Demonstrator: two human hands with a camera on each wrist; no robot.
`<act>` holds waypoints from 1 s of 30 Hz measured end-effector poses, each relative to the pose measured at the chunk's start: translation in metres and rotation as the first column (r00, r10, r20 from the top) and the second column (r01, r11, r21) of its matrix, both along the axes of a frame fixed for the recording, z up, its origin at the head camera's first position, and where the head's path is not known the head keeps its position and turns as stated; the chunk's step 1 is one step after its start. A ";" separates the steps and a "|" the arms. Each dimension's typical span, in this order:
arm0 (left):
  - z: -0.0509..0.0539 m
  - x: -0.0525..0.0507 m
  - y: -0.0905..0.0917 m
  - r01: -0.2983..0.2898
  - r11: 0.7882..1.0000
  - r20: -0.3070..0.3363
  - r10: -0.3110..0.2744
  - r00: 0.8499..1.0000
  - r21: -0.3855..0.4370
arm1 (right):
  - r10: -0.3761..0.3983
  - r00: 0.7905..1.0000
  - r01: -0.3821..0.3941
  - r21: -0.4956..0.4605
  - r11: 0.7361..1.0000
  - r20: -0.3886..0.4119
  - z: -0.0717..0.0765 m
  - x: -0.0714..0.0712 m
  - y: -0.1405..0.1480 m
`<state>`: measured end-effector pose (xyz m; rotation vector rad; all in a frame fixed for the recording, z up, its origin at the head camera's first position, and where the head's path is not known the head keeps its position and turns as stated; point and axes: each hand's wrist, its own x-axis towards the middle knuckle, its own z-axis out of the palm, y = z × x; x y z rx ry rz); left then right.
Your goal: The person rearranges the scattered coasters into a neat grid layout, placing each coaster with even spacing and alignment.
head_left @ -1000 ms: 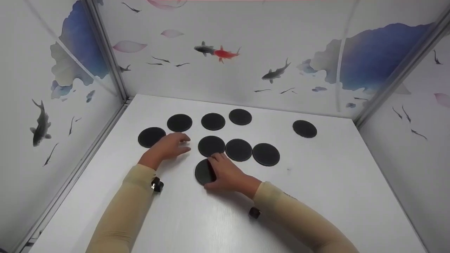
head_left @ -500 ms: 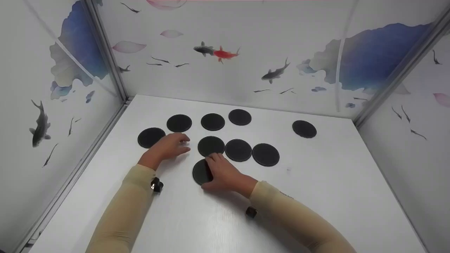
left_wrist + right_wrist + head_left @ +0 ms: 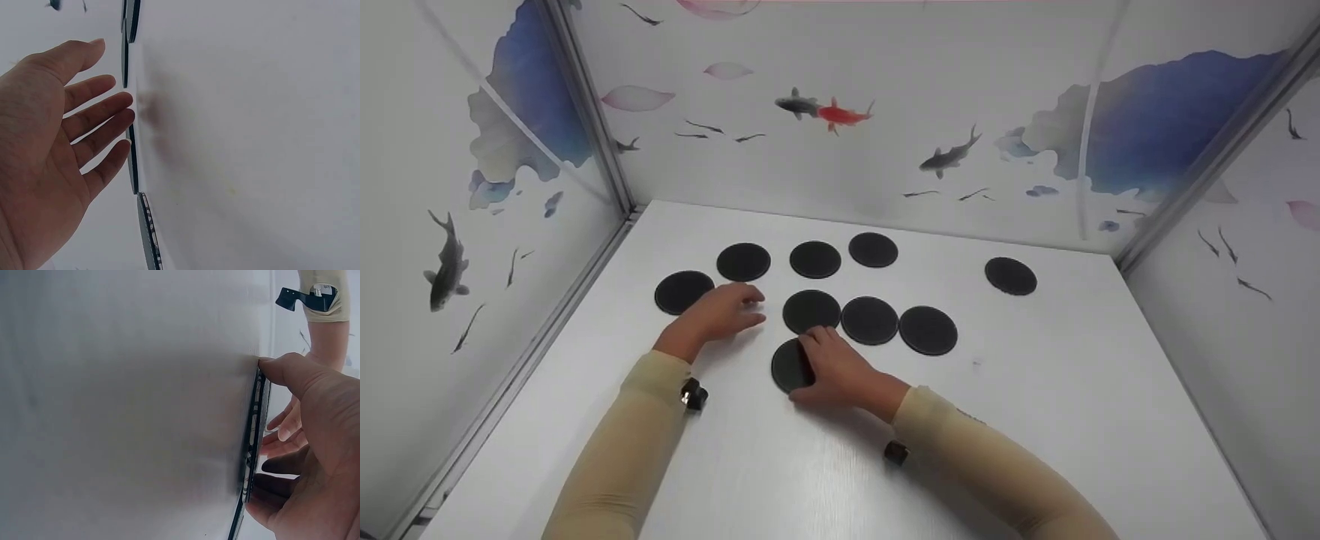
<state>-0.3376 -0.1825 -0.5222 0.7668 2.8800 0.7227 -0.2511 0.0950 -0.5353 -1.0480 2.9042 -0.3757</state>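
At the centre of the frame, a little below the middle, the right grip (image 3: 844, 371) holds a black disc (image 3: 789, 367) by its edge, thumb at the lower rim and fingertips at the upper, so the disc extends leftward out of the palm and, being round, has no long axis to line up. It sits just below the leftmost disc of the touching row of three (image 3: 870, 321); whether it rests flat on the bench (image 3: 1035, 420) I can't tell. The left grip (image 3: 716, 311), farther from it at upper left, is relaxed and holds nothing.
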 end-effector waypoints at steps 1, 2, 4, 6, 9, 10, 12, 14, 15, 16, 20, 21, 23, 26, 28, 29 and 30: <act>0.000 0.000 0.000 -0.001 1.000 0.001 0.001 1.000 0.002 | -0.001 1.000 0.001 0.000 1.000 0.003 0.000 0.000 0.000; -0.001 0.000 0.000 0.000 1.000 0.000 0.000 1.000 0.004 | -0.003 1.000 0.003 0.000 1.000 0.006 0.000 0.000 0.000; -0.001 0.000 0.000 0.001 1.000 0.000 -0.001 1.000 0.006 | -0.008 1.000 0.008 0.000 1.000 0.013 0.000 0.000 -0.001; -0.001 0.000 0.000 -0.002 1.000 0.005 0.002 1.000 0.005 | -0.014 1.000 0.014 0.001 1.000 0.026 -0.001 0.001 -0.001; -0.001 0.000 0.001 -0.014 1.000 0.023 0.014 1.000 0.000 | -0.016 0.999 0.016 0.003 1.000 0.046 0.000 0.001 -0.001; 0.000 0.000 0.001 -0.018 1.000 0.029 0.018 0.999 -0.002 | -0.016 0.999 0.016 0.004 1.000 0.051 0.000 0.002 0.000; 0.000 0.000 0.001 -0.025 1.000 0.037 0.025 0.999 -0.005 | -0.016 0.998 0.016 0.003 1.000 0.059 0.001 0.002 0.000; 0.000 0.000 0.001 -0.024 1.000 0.034 0.024 0.999 -0.007 | -0.018 0.998 0.018 -0.001 1.000 0.059 0.001 0.003 0.000; -0.001 0.000 0.001 -0.023 1.000 0.031 0.023 0.999 -0.006 | -0.019 0.998 0.019 -0.002 1.000 0.059 0.001 0.003 0.000; -0.001 0.000 0.001 -0.022 1.000 0.029 0.022 0.999 -0.005 | -0.019 0.998 0.019 0.000 1.000 0.060 0.001 0.003 0.000; -0.001 0.000 0.001 -0.022 1.000 0.026 0.023 0.999 -0.007 | -0.012 0.998 0.013 -0.007 1.000 0.055 0.001 0.003 0.000; -0.001 0.000 0.002 -0.023 1.000 0.028 0.023 0.999 -0.008 | -0.009 0.999 0.010 -0.011 1.000 0.053 0.001 0.003 0.001; -0.001 0.001 0.003 -0.019 1.000 0.025 0.020 0.999 -0.010 | -0.007 0.999 0.009 -0.027 1.000 0.050 0.001 0.002 0.001; 0.002 0.003 0.005 -0.013 1.000 0.026 0.013 1.000 -0.013 | -0.010 0.999 0.013 -0.055 0.998 0.052 0.003 0.001 0.003; 0.003 0.004 0.007 -0.009 1.000 0.027 0.009 1.000 -0.013 | -0.017 0.998 0.021 -0.076 0.997 0.057 0.005 -0.001 0.006; 0.004 0.004 0.008 -0.008 1.000 0.029 0.008 1.000 -0.013 | -0.019 0.998 0.024 -0.085 0.996 0.060 0.007 -0.002 0.008; 0.004 0.005 0.009 -0.007 1.000 0.030 0.007 1.000 -0.015 | -0.022 0.998 0.028 -0.093 0.995 0.062 0.008 -0.003 0.010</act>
